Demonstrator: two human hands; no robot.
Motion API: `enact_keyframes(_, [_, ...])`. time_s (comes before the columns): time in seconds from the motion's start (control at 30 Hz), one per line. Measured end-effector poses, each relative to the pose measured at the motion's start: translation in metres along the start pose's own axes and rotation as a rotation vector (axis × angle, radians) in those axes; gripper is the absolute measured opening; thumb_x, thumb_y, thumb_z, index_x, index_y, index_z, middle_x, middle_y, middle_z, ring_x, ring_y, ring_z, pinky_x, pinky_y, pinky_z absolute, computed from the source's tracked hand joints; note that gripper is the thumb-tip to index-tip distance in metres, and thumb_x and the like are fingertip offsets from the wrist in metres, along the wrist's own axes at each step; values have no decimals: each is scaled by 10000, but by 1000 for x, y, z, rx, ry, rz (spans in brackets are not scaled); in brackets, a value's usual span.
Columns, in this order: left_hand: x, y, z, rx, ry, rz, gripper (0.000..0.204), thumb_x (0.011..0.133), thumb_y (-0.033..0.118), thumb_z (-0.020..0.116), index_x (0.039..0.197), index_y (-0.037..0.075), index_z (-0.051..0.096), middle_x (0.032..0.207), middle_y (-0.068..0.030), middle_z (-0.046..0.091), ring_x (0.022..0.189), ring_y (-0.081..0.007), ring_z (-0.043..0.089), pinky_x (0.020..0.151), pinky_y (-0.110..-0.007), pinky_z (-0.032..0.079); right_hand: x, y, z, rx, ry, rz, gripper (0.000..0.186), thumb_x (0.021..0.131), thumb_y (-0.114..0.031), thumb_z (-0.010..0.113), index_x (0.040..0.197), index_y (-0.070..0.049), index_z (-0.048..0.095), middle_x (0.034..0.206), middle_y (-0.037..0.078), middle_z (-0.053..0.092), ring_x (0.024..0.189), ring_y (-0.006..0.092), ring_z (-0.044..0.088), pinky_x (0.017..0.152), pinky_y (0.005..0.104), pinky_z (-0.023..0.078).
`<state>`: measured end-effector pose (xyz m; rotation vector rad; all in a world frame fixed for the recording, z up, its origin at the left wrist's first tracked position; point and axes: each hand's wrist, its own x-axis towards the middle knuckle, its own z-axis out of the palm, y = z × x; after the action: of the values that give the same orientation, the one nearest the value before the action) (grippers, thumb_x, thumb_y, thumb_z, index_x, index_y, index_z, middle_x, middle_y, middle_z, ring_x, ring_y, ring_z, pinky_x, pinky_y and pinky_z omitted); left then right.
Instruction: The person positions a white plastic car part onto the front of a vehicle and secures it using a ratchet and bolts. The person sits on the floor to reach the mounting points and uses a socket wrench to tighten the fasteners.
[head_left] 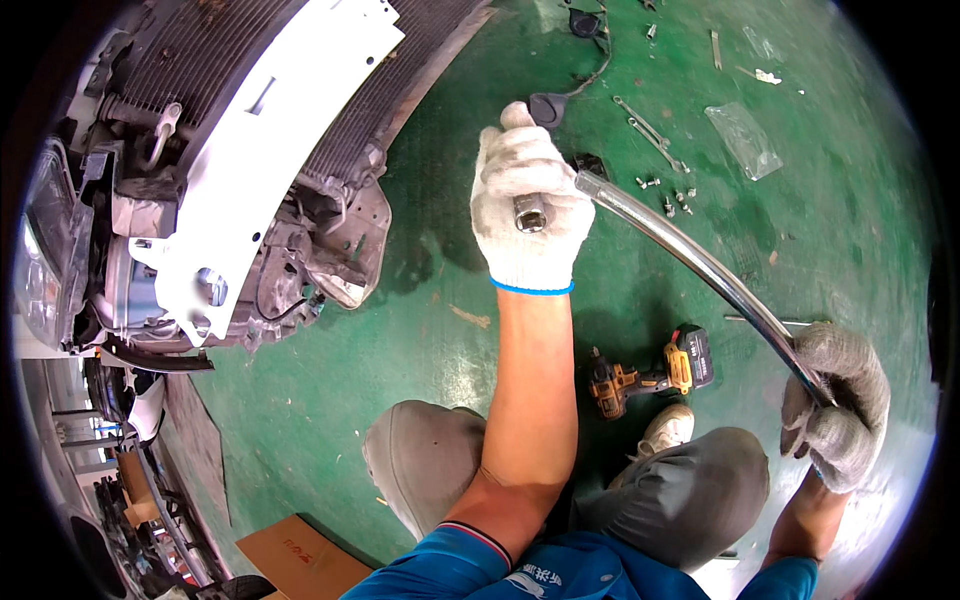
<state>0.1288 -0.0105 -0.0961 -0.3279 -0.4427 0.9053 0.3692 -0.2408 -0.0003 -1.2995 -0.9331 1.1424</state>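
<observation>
A long, shiny metal socket wrench [690, 250] lies across both my gloved hands, slanting from the upper middle down to the lower right. My left hand [530, 190], in a white glove with a blue cuff, is closed around its far end. The open mouth of a socket [530, 213] shows at that fist. At the near end, my right hand [840, 405], in a greyer glove, wraps around the bar. Left of my hands stands a vehicle's opened front, with a white crossbeam [250, 165] before a finned radiator [355, 130]. Neither hand touches the vehicle.
Between my knees and the bar, a yellow-black cordless driver [650, 372] lies on the green floor [430, 340]. Beyond are spanners [650, 133], loose bolts [670, 205], a clear plastic bag [743, 142] and a black horn [548, 108] on a cable. Cardboard [300, 560] lies at lower left.
</observation>
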Motion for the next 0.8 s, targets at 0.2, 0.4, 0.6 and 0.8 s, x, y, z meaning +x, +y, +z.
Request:
enact_keyframes(0.2, [4,1,0,-62,8,-41,199,1049,97,439,921,7,562,705,-4,562,585,-70,572,482,-181,412,0,7,-2,-70,-24,-93,755,688,-379,895,1229,84,644,704,97,645,514,126,569,459,239,416])
enact_keyframes(0.4, [3,1,-9,55,45,143,338,1078,298,473,998,-3,606,645,0,538,546,-135,573,530,-269,540,3,7,-7,-139,-42,-108,752,725,-391,883,1248,89,636,707,90,636,508,123,564,455,237,401])
enact_keyframes(0.6, [-2,3,0,94,347,244,417,1088,383,468,900,36,604,658,-45,574,600,-194,641,603,-313,620,6,11,-12,-157,-69,-129,746,764,-403,866,1263,95,624,715,98,634,492,119,557,438,235,392])
enact_keyframes(0.8, [0,-5,-2,235,364,360,296,1032,237,559,796,62,591,681,-60,621,641,-184,654,582,-301,546,9,15,-10,-142,-85,-174,737,784,-386,853,1283,98,607,700,94,622,470,118,546,421,231,377])
